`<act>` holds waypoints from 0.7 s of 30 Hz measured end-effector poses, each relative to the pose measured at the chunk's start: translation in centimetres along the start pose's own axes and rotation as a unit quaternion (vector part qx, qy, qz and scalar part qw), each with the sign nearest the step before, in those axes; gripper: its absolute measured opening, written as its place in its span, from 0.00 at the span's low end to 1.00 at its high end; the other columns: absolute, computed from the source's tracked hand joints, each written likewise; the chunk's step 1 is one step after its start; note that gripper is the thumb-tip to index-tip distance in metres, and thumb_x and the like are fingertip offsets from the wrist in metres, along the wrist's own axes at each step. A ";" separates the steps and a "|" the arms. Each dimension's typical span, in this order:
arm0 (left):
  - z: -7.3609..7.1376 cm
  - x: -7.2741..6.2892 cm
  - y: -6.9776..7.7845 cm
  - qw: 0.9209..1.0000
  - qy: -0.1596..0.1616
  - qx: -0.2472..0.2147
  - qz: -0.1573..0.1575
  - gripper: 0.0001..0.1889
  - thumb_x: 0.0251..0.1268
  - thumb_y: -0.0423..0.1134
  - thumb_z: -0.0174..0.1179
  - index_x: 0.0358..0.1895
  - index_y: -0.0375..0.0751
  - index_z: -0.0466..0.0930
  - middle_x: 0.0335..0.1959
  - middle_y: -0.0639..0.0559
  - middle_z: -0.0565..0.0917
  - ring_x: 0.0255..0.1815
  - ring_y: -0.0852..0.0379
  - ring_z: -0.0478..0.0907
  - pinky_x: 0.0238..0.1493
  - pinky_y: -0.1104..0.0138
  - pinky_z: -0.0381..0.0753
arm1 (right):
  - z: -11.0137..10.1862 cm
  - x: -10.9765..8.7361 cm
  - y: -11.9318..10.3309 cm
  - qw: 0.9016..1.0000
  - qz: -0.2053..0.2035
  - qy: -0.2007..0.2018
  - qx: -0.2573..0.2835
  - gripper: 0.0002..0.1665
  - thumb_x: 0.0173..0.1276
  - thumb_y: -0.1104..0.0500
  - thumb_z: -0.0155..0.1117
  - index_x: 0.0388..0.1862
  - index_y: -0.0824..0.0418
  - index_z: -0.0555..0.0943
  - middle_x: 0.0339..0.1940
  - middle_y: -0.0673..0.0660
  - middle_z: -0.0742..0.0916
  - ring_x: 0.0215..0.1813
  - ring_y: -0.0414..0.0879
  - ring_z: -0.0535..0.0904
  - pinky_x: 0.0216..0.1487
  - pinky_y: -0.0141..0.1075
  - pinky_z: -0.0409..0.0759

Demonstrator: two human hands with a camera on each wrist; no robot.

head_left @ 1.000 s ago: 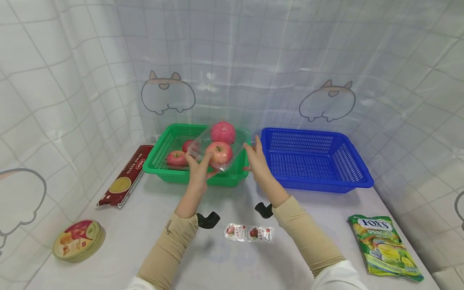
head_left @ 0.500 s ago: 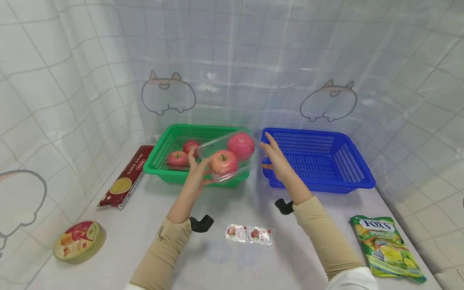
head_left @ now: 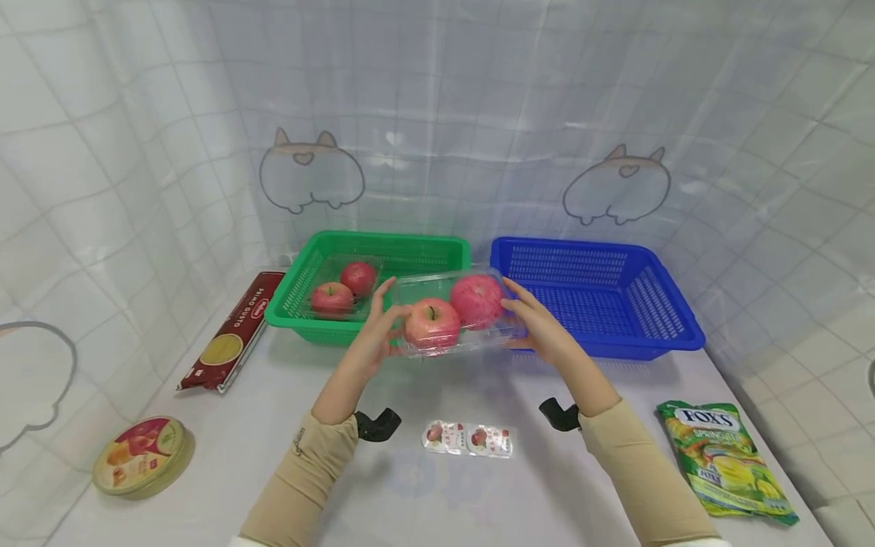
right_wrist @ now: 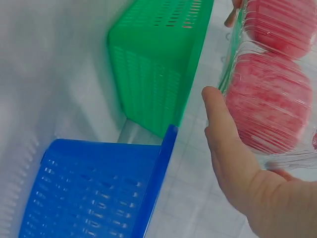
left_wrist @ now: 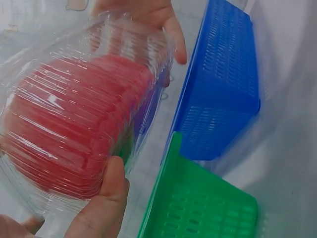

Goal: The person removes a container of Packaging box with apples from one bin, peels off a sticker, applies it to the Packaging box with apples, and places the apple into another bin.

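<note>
Between both hands, held up in front of the baskets, is a clear plastic fruit box with a red-yellow apple and a pinkish-red apple inside. My left hand grips its left end, the thumb pressing the ribbed side in the left wrist view. At the right end, my right hand holds the box with thumb and fingers around it. Behind stands a green basket, holding another clear box with two apples at its left. A blue basket stands beside it on the right.
A strip of two fruit-print stickers lies on the table below the box. To the left are a dark red pasta packet and a round lidded tin. A green Fox's candy bag lies at the right, and a tiled-pattern curtain encloses the table.
The fruit box has come out from over the green basket, moving right and toward me, and is turned more level. My right hand swung right and now grips its right end.
</note>
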State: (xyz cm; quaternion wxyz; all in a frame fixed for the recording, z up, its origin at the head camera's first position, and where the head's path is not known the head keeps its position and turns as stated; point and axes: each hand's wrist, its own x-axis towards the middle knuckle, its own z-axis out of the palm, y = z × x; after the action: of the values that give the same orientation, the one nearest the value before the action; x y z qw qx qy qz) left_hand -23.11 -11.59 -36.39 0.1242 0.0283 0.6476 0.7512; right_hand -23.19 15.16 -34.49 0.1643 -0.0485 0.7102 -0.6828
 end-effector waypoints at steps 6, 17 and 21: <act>0.7 0.1 -0.1 1.000 -0.005 0.030 0.003 0.37 0.64 0.46 0.49 0.72 0.64 0.39 0.69 0.41 0.52 0.64 0.36 0.59 0.53 0.39 0.66 | 0.2 -2.1 0.5 0.999 -0.014 0.039 -0.001 0.36 0.72 0.52 0.47 0.75 0.49 0.47 0.71 0.64 0.57 0.69 0.60 0.58 0.56 0.57 0.69; 2.6 -2.0 -0.3 0.994 -0.012 0.097 0.043 0.29 0.69 0.43 0.46 0.71 0.52 0.48 0.67 0.38 0.54 0.64 0.41 0.59 0.56 0.40 0.65 | 1.1 -4.9 1.8 0.993 -0.010 0.121 0.002 0.36 0.70 0.50 0.51 0.74 0.47 0.51 0.68 0.62 0.61 0.66 0.57 0.62 0.52 0.48 0.76; 3.0 -3.4 -1.1 0.992 -0.037 0.107 0.047 0.34 0.66 0.41 0.49 0.72 0.53 0.46 0.69 0.40 0.52 0.67 0.42 0.55 0.58 0.43 0.65 | 0.9 -5.9 2.4 0.992 -0.004 0.128 0.000 0.35 0.71 0.51 0.50 0.74 0.48 0.52 0.68 0.63 0.61 0.66 0.58 0.62 0.46 0.43 0.79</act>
State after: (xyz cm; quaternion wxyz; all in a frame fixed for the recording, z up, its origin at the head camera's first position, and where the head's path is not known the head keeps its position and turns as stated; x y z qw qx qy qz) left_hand -19.07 -9.26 -36.61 0.1090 0.1001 0.7171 0.6810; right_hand -17.03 16.18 -35.92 0.0697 0.0361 0.7252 -0.6841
